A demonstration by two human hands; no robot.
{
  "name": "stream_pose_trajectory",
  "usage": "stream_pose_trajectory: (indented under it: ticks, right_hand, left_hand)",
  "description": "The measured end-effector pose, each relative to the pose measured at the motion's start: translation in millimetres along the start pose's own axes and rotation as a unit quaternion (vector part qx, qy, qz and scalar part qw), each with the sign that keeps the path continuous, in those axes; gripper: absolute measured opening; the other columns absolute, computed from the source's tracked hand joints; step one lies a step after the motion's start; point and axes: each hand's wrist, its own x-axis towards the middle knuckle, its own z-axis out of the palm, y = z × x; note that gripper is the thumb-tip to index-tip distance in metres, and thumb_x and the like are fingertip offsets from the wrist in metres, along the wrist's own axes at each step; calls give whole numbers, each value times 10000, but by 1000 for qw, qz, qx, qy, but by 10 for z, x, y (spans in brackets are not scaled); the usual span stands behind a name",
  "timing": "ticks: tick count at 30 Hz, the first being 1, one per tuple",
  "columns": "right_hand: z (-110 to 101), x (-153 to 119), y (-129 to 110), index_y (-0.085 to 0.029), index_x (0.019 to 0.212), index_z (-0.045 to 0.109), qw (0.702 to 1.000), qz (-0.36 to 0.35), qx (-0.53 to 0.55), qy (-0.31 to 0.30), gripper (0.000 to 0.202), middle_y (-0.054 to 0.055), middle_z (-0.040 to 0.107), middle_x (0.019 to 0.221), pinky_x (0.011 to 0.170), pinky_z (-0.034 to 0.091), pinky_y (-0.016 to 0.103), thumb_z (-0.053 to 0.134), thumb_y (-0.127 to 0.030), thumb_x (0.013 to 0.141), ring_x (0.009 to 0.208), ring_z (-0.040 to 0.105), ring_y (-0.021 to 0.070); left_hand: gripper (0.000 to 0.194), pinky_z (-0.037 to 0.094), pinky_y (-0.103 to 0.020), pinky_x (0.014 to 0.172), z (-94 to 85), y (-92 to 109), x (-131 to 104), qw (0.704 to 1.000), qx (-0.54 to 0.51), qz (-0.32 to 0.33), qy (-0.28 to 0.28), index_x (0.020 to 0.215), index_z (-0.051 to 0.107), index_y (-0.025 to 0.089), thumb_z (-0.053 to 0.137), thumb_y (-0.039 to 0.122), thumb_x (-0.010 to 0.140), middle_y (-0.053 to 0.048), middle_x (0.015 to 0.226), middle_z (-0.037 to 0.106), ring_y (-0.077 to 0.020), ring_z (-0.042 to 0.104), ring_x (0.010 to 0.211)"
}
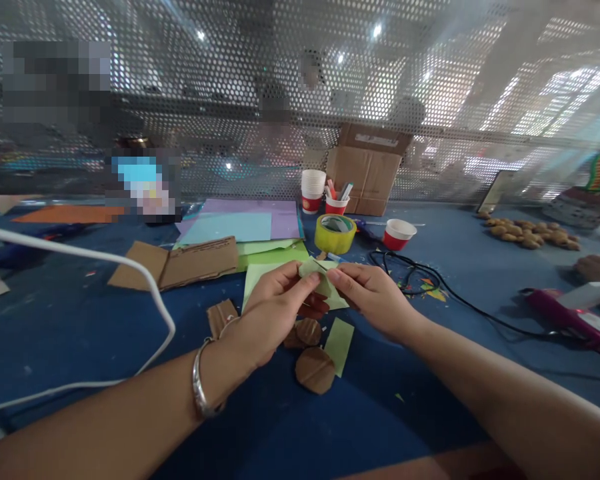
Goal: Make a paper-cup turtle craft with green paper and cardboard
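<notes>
My left hand (280,293), with a silver bangle at the wrist, pinches a small piece of light green paper (324,285) above the table. My right hand (373,290) is closed at the paper's right edge around a thin dark item, too small to name. Below the hands lie a round cardboard disc (315,371), a smaller disc (309,331) and a green paper strip (339,347). More pale green paper (254,280) lies under and behind my hands. A cardboard scrap (221,317) sits beside my left wrist.
Behind stand yellow tape (335,233), paper cups (313,190), a red-and-white cup (399,233) and a cardboard box (365,173). Coloured sheets (250,217) and folded cardboard (200,263) lie left. A white cable (155,293) crosses left; a purple tool (570,317) lies right, near another person's hand (597,268).
</notes>
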Motion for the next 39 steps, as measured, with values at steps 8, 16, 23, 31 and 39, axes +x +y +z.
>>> stream_pose_trajectory:
  ticks: [8,16,23,31,39]
  right_hand:
    - [10,-12,-20,-206,644,444,1000,8,22,1,498,-66,367,552,523,246,267,492,-572,979,524,314,94]
    - [22,-36,-17,-206,656,469,1000,3,23,-2,503,-59,377,568,513,238,266,500,-602,964,529,314,97]
    - [37,-32,10,-204,668,476,1000,4,27,-8,496,-59,378,582,514,242,265,491,-596,970,533,310,95]
    - [37,-48,-6,-201,642,471,1000,-6,18,5,510,-61,383,564,531,251,271,501,-593,967,533,316,96]
    - [39,-39,25,-201,660,472,1000,0,29,-4,505,-67,369,563,514,239,263,523,-611,951,518,299,90]
  left_hand:
    - [168,531,-237,579,0,-31,-20,1000,16,17,19,869,728,208,743,372,833,-12,749,692,-141,671,615]
    - [151,506,-234,547,8,-34,-34,998,34,43,19,821,710,201,725,349,847,3,740,667,-129,646,594]
    - [145,512,-237,556,6,-62,-43,998,40,53,24,833,714,211,712,353,862,-4,751,689,-132,657,600]
    - [136,517,-233,553,20,-71,-46,997,45,65,23,826,699,204,708,335,865,3,754,675,-127,655,594]
    - [151,500,-209,524,31,-106,-38,997,52,52,26,826,664,194,685,333,880,6,742,650,-117,629,589]
